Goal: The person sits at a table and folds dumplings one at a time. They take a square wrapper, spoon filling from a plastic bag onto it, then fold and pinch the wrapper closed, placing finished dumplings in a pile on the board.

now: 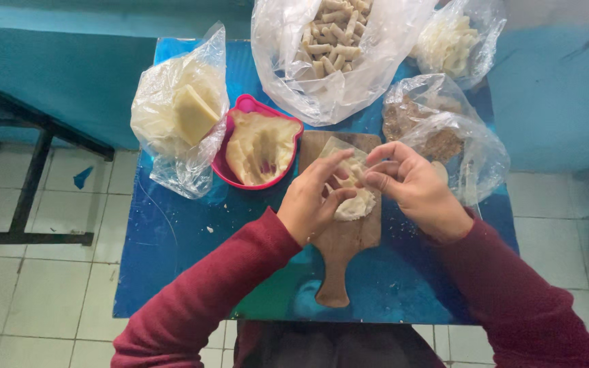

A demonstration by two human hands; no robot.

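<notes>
I see both hands on the board (341, 232) mid-counter: left hand (311, 201) and right hand (410, 184) pinch the wrapper (356, 197) with narrow fingers. Finished rolls (328, 34) fill a far-edge bag; bowl (260, 146) dough remains.

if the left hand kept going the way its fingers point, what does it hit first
Probably the right hand: the left hand points up-right across the dough wrapper it is pinching; depth is unclear.

Four clear plastic bags are lying on the counter (172, 245): left bag (178, 109) holding pale blocks, top bag (332, 51) holding rolls, top-right bag (455, 41) holding white pieces, right bag (444, 136) holding brown filling
</notes>
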